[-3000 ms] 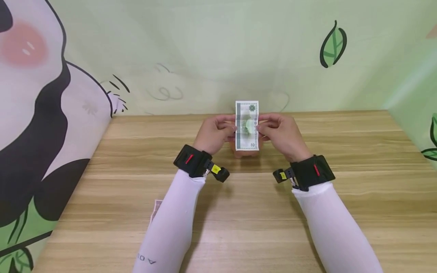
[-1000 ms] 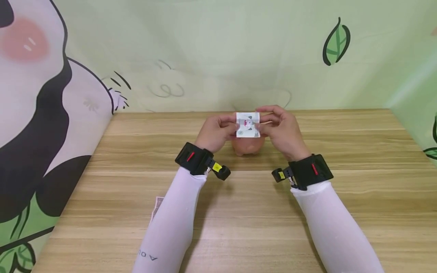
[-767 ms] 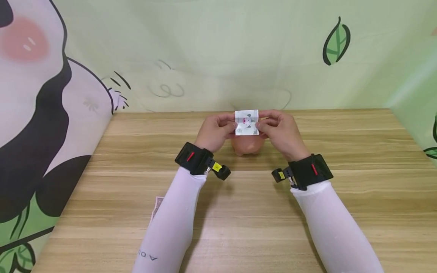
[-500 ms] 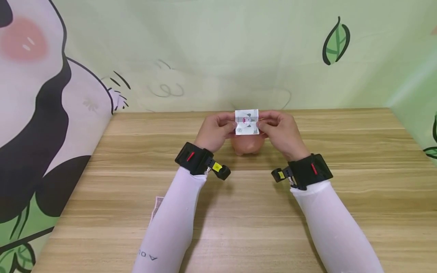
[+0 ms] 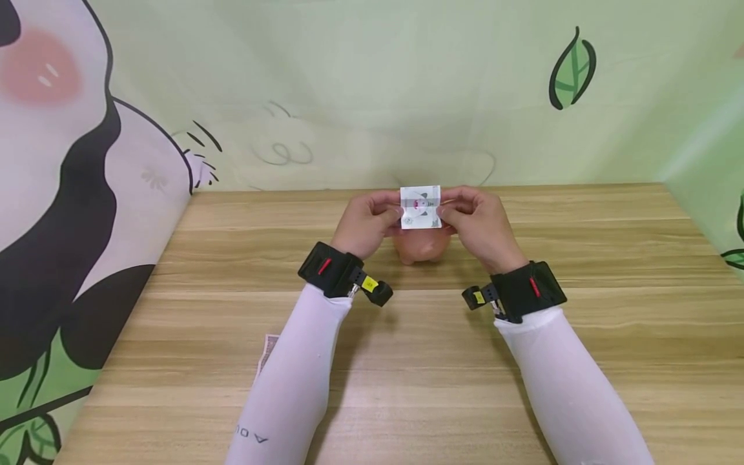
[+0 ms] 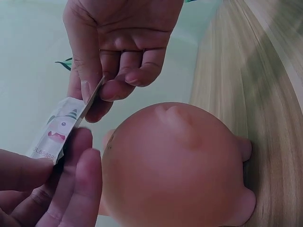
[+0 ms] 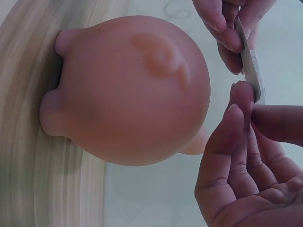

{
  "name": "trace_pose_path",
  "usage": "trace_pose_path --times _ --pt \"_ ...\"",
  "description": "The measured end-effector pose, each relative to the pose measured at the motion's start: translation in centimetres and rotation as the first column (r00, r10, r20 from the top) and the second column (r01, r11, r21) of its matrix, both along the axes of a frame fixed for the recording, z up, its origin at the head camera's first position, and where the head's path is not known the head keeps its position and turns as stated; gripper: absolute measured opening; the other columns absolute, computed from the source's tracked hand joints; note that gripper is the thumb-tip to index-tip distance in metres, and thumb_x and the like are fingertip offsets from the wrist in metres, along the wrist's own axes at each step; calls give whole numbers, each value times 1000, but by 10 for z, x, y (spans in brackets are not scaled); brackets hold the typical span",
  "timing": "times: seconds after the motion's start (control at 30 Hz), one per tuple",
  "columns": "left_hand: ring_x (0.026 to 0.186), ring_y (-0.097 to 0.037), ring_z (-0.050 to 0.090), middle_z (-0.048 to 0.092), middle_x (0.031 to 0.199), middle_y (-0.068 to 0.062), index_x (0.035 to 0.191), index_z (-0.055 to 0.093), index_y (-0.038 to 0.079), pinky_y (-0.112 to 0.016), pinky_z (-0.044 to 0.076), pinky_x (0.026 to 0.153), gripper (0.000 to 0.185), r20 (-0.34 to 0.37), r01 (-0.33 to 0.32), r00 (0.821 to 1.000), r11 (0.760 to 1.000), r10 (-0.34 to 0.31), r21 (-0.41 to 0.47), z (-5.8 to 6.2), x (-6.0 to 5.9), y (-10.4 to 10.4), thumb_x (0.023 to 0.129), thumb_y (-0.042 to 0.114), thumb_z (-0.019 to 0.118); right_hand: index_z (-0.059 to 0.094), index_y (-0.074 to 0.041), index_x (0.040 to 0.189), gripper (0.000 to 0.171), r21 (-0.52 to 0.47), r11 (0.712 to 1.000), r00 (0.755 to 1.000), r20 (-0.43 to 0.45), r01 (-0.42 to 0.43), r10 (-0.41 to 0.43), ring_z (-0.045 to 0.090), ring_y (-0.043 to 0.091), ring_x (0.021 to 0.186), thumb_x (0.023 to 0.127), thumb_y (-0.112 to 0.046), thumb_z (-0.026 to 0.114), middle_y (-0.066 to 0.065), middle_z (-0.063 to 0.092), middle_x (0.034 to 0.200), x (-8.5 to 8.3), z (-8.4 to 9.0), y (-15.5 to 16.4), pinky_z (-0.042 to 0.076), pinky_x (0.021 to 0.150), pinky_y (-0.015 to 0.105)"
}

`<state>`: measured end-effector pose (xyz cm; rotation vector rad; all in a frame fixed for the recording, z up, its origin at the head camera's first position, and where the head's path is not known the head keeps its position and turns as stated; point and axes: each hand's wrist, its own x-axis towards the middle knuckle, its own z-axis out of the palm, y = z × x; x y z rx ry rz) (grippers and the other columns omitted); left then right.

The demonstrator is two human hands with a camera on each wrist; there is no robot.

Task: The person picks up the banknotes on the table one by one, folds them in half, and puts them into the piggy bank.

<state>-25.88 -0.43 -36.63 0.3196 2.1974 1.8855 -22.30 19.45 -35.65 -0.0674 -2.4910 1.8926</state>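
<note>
Far left of the head frame, a cartoon-print wall [image 5: 64,194] runs along the table [image 5: 232,258]'s left edge; wood is bare btwn that edge and the arms. Lower left, a second banknote [image 5: 265,354] pokes out from under the left sleeve [image 5: 290,381], mostly hidden. Centre, slightly above mid-frame: left hand [image 5: 365,225] pinches the left edge of a folded banknote [image 5: 420,208], thumb and fingers closed on the paper; right hand [image 5: 479,225] pinches the right edge the same way. Note is held up, face toward the camera, directly over a pink piggy bank [image 5: 422,245] that stands on the table near the back edge; head view doesn't show whether note and pig touch. Right of the hands the wood runs bare to the right edge, where a green wall w/ a leaf print [image 5: 569,71] meets it; bare tabletop also btwn the wrist straps and the near edge. Back wall is pale green w/ faint line drawings. Left wrist view adds: note [image 6: 57,132] seen edge-on, fingers [image 6: 78,161] around it, pig's rounded body [image 6: 175,165] and stubby feet close below, a gap visible btwn note and pig. Right wrist view: pig [image 7: 128,90] fills the left of the frame, thin note edge [image 7: 248,61] at upper right clamped btwn fingertips of both hands, clear of the pig.
</note>
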Motion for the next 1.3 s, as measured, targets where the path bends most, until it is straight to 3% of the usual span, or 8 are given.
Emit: trace_pose_path --times 0.17,0.43,0.53,0.77,1.0,1.2,1.3 --pt "77 -14 69 72 115 -26 132 65 -3 -31 66 77 31 15 10 1000 999 -10 30 1 0 0 102 -3 57 66 0 129 28 -11 1000 1000 -7 -2 2 68 11 85 101 -1 60 16 73 112 -1 -1 0 60 72 21" --pt "76 -14 69 72 116 -28 129 64 -2 -33 66 78 29 15 17 1000 998 -18 66 1 0 -1 102 -5 56 65 0 126 26 -26 1000 1000 -24 5 -6 67 10 81 100 0 61 11 74 104 0 -2 0 60 70 21" --pt "77 -15 69 72 114 -27 127 65 -2 -32 66 77 27 5 12 1000 998 -12 64 1 0 0 102 -5 56 66 2 123 23 -36 999 1000 -28 5 -6 66 10 82 100 0 61 8 73 103 0 -1 0 60 71 21" --pt "91 -16 71 71 129 -14 117 73 -3 -29 65 79 23 8 4 1000 998 -4 62 1 1 1 101 -4 57 73 1 120 24 -32 999 1000 -24 -21 20 67 11 94 101 -5 60 13 69 134 0 -1 -1 59 77 18" --pt "95 -19 73 72 126 -14 112 77 -1 -31 65 83 23 6 -24 1000 1000 24 20 1 1 -1 102 4 57 75 -1 121 30 -21 1000 1000 7 6 -6 69 11 88 102 -21 61 13 72 122 -1 0 -1 60 78 20" --pt "94 -17 73 73 122 -16 114 76 -3 -29 65 83 22 22 -18 1000 999 17 43 1 1 -1 98 -1 62 73 2 122 27 -46 999 1000 -5 -17 17 68 10 98 97 -6 65 15 70 130 -1 -2 -1 60 80 18" --pt "95 -17 72 74 121 -16 115 76 -2 -29 64 83 23 19 -11 1000 999 10 35 1 1 0 95 -4 66 72 3 121 27 -48 999 1000 -12 -16 15 66 10 97 95 -1 66 12 71 124 0 -2 -2 60 80 18"
